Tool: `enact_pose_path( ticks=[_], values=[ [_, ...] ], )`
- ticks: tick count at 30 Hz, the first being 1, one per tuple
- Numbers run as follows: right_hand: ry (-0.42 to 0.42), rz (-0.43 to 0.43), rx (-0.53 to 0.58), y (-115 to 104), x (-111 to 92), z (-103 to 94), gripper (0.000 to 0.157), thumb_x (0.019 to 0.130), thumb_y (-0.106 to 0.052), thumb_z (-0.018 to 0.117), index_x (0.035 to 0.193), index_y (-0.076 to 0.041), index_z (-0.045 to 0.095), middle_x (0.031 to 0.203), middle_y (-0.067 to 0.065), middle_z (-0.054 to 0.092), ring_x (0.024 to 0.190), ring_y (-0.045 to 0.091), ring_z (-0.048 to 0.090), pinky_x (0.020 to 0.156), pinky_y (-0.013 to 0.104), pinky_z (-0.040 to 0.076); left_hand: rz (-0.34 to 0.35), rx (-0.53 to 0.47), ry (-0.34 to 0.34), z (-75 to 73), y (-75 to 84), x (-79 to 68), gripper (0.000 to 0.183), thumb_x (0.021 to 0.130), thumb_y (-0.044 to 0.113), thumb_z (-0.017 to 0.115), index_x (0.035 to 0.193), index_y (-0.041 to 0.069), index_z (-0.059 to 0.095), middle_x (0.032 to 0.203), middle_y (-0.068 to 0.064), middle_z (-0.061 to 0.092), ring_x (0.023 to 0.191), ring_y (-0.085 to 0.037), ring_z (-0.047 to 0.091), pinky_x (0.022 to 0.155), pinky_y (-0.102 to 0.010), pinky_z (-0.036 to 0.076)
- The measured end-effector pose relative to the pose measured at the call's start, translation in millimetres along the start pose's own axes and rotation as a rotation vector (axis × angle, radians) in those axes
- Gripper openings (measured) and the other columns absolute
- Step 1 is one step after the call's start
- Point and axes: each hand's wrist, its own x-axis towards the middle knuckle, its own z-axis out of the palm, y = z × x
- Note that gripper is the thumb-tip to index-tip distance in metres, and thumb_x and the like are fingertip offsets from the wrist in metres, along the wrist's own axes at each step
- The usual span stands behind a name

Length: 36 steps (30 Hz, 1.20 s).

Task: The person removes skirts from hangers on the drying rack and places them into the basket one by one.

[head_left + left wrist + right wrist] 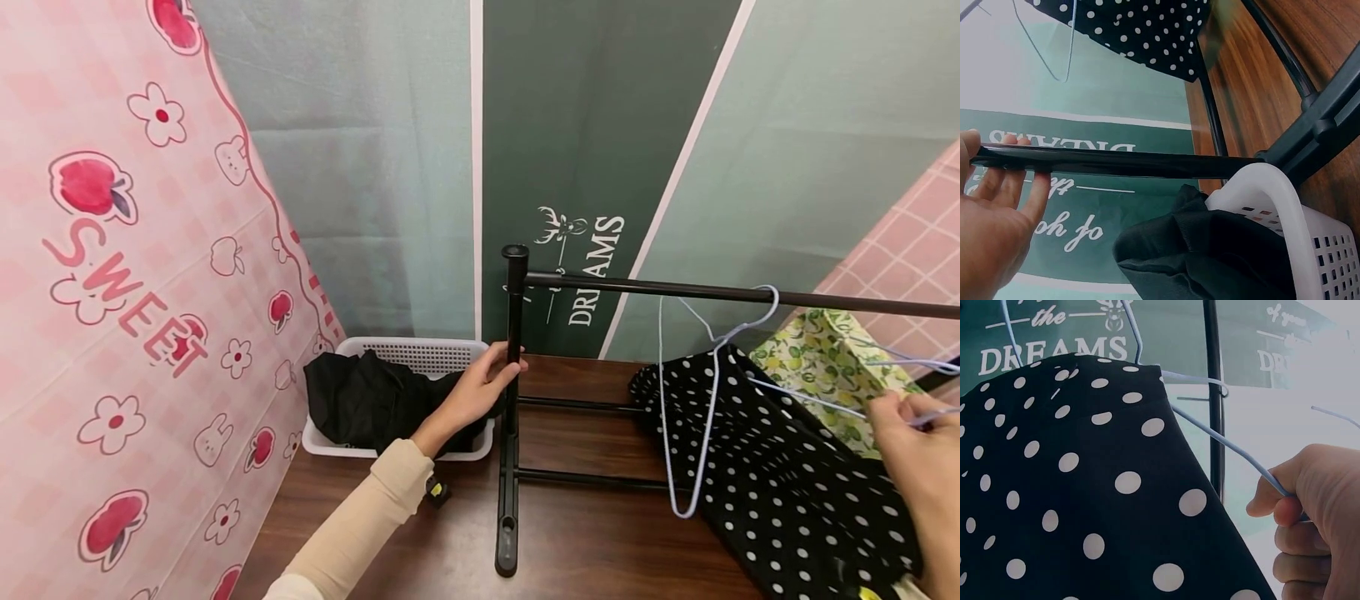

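Note:
On the left, my left hand grips the black upright post of a clothes rack, thumb on one side and fingers behind. In the left wrist view the thumb and fingers lie round that post. At the right, my right hand pinches the wire of a light blue hanger between thumb and curled fingers. A black garment with white polka dots hangs from that hanger, a band along its top edge. Another light blue wire hanger hooks over the rack's rail.
A white plastic basket with black cloth in it stands left of the rack. Behind the garment sits a lemon-print box. Lower black bars cross above the wooden surface. Printed curtains enclose the area.

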Motion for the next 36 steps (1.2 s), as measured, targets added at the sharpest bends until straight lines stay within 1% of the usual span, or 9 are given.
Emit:
enact_pose_path(
  ticks=[5, 10, 15, 19, 22, 24, 28, 33, 36],
  values=[
    [-0.017, -0.088, -0.008, -6.1, -3.3, 0.5, 0.053, 0.092, -0.005, 0.052, 0.044, -0.014, 0.031, 0.043, -0.029, 0.027, 0.042, -0.008, 0.020, 0.041, 0.021, 0.012, 0.003, 0.082, 0.009, -2.0, 3.8, -1.4, 0.040, 0.114, 0.026, 0.054, 0.151, 0.012, 0.054, 0.134, -0.013, 0.065, 0.126, -0.028, 0.064, 0.109, -0.047, 0.054],
    [-0.038, -0.176, -0.041, -11.7, -6.0, 2.4, 0.055, 0.092, -0.002, 0.054, 0.044, -0.013, 0.032, 0.043, -0.030, 0.027, 0.044, -0.007, 0.021, 0.044, 0.023, 0.013, 0.010, 0.181, 0.093, -1.8, 7.4, -3.9, 0.040, 0.112, 0.024, 0.058, 0.148, 0.006, 0.056, 0.124, -0.014, 0.056, 0.110, -0.024, 0.060, 0.100, -0.043, 0.058],
    [-0.031, -0.234, -0.076, -16.8, -10.2, 3.5, 0.058, 0.093, -0.003, 0.058, 0.043, -0.017, 0.031, 0.042, -0.027, 0.027, 0.044, -0.009, 0.020, 0.046, 0.022, 0.014, 0.034, 0.245, 0.270, 7.0, 11.1, -9.4, 0.018, 0.107, 0.021, 0.066, 0.113, 0.008, 0.056, 0.100, -0.007, 0.057, 0.091, -0.016, 0.060, 0.080, -0.028, 0.052],
    [-0.010, -0.309, -0.085, -23.6, -13.4, 4.3, 0.060, 0.092, -0.005, 0.059, 0.041, -0.018, 0.031, 0.043, -0.028, 0.027, 0.045, -0.011, 0.019, 0.047, 0.019, 0.014, 0.156, 0.353, 0.373, 17.0, 19.5, -13.4, 0.018, 0.101, 0.014, 0.069, 0.089, 0.012, 0.055, 0.083, -0.003, 0.055, 0.081, -0.013, 0.054, 0.071, -0.025, 0.045],
    [-0.005, -0.346, -0.053, -30.7, -15.9, 4.3, 0.059, 0.092, -0.003, 0.060, 0.041, -0.014, 0.032, 0.044, -0.030, 0.027, 0.045, -0.010, 0.018, 0.047, 0.018, 0.013, 0.256, 0.401, 0.331, 22.9, 29.3, -14.0, 0.020, 0.101, 0.012, 0.068, 0.084, 0.013, 0.058, 0.078, -0.001, 0.055, 0.078, -0.013, 0.050, 0.069, -0.024, 0.043],
    [-0.009, -0.372, -0.034, -35.0, -18.0, 4.5, 0.058, 0.092, -0.002, 0.060, 0.042, -0.013, 0.033, 0.044, -0.030, 0.027, 0.045, -0.009, 0.018, 0.049, 0.019, 0.013, 0.285, 0.406, 0.277, 25.9, 35.2, -14.1, 0.019, 0.101, 0.012, 0.068, 0.084, 0.014, 0.059, 0.078, 0.001, 0.056, 0.078, -0.012, 0.051, 0.070, -0.022, 0.043],
    [-0.007, -0.455, -0.062, -39.1, -19.7, 4.8, 0.058, 0.095, -0.010, 0.060, 0.044, -0.014, 0.034, 0.043, -0.023, 0.028, 0.047, -0.012, 0.016, 0.048, 0.017, 0.012, 0.284, 0.406, 0.196, 29.3, 43.3, -15.0, 0.017, 0.103, 0.013, 0.067, 0.086, 0.013, 0.061, 0.081, 0.001, 0.059, 0.079, -0.011, 0.053, 0.070, -0.021, 0.046],
    [0.001, -0.489, -0.185, -39.8, -19.7, 4.2, 0.058, 0.099, -0.030, 0.058, 0.046, -0.019, 0.038, 0.041, -0.020, 0.028, 0.047, -0.016, 0.015, 0.044, 0.017, 0.011, 0.274, 0.394, 0.123, 31.4, 49.6, -16.8, 0.010, 0.105, 0.014, 0.066, 0.095, 0.012, 0.067, 0.089, -0.001, 0.063, 0.082, -0.015, 0.059, 0.074, -0.034, 0.056],
    [0.016, -0.510, -0.207, -42.3, -20.2, 5.1, 0.057, 0.098, -0.035, 0.057, 0.046, -0.021, 0.040, 0.039, -0.021, 0.027, 0.045, -0.016, 0.014, 0.043, 0.018, 0.010, 0.274, 0.386, 0.097, 31.8, 53.3, -18.0, 0.008, 0.105, 0.014, 0.065, 0.099, 0.013, 0.069, 0.092, -0.001, 0.065, 0.084, -0.016, 0.060, 0.075, -0.031, 0.056]
  ],
)
